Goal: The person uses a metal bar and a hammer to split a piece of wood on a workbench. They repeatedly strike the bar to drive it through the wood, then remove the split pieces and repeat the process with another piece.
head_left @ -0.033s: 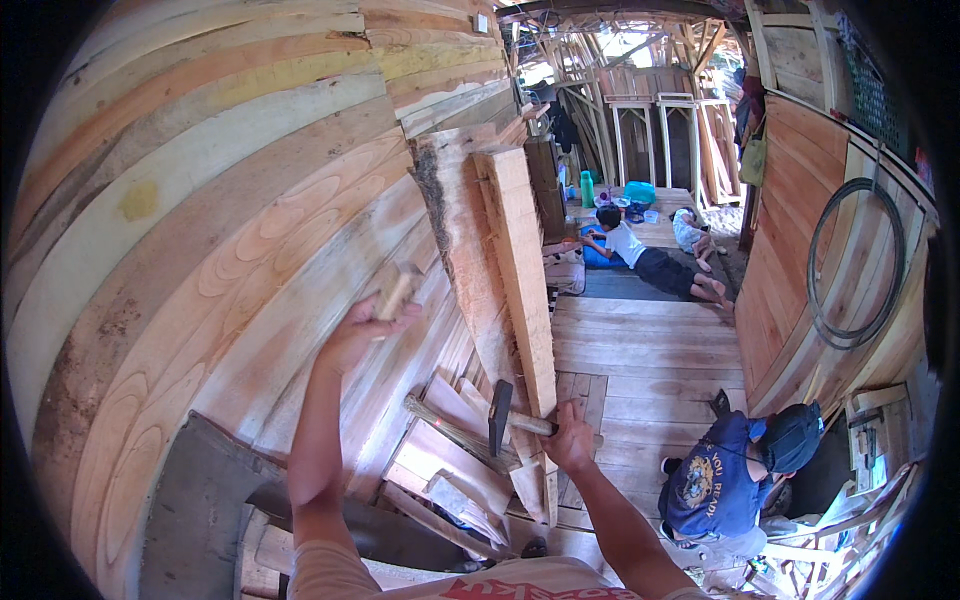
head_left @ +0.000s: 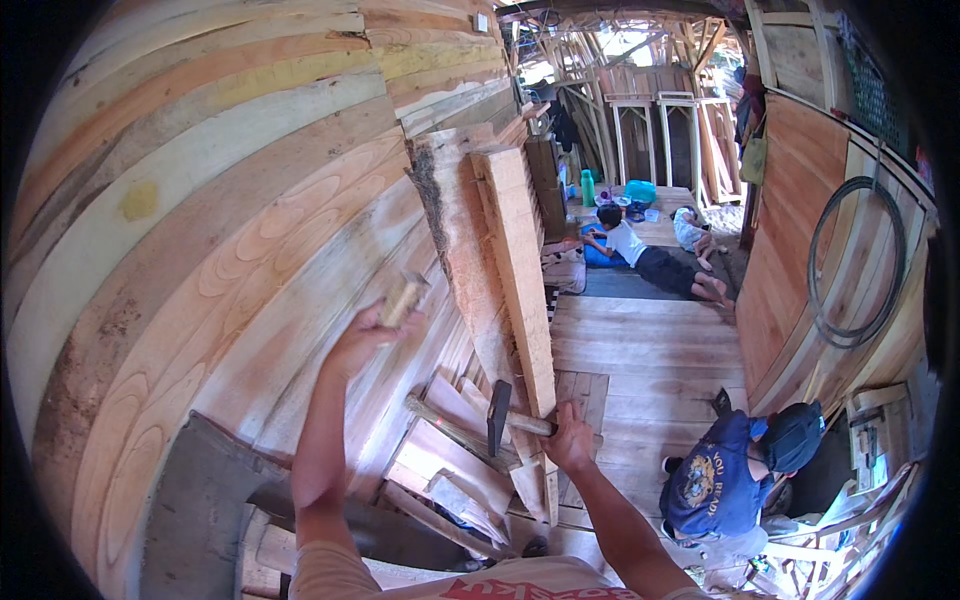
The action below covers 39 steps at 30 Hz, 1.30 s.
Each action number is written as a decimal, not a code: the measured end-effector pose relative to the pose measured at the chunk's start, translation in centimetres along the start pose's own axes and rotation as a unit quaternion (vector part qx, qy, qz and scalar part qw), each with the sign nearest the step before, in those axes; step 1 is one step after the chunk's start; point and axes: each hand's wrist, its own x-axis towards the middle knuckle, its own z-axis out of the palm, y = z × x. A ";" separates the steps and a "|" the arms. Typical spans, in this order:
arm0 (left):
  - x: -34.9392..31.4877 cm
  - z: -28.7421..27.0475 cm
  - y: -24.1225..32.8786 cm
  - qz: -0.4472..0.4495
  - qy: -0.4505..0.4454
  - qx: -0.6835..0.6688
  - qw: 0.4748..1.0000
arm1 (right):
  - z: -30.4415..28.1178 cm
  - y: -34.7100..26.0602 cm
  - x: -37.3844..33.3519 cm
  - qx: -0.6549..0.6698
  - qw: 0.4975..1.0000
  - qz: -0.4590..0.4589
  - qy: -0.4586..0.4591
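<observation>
My left hand (head_left: 362, 338) is raised in front of the plank wall, its fingers closed around a small pale wooden block (head_left: 404, 299). The block is tilted and a little blurred. My right hand (head_left: 570, 437) grips the wooden handle of a hammer (head_left: 497, 418), whose dark head points left. That hand is beside the lower part of a thick squared timber (head_left: 522, 280), and the hammer lies across in front of it. Behind the timber stands a wide rough-edged board (head_left: 455, 215), leaning with it along the wall.
Offcuts (head_left: 455, 468) lie low between me and the wall. At the lower right a person in a navy shirt and cap (head_left: 715, 475) crouches. Farther off, two people lie on the plank floor (head_left: 650, 345). A coiled cable (head_left: 815, 270) hangs on the right wall.
My left hand has shifted slightly to the right with the wooden block, which is turned at a different angle. The right hand and hammer stay put.
</observation>
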 end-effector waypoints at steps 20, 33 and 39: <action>-2.1 7.8 -4.1 0.092 -0.136 -0.464 0.871 | 1.9 -4.0 -5.9 0.072 0.993 -0.027 -0.090; 0.6 18.4 2.3 0.010 0.007 -0.344 0.939 | -8.0 0.2 -4.2 0.117 0.993 -0.027 0.001; 3.8 20.4 3.9 0.038 -0.034 -0.321 0.946 | -14.1 -3.7 -3.4 0.150 0.977 -0.044 0.146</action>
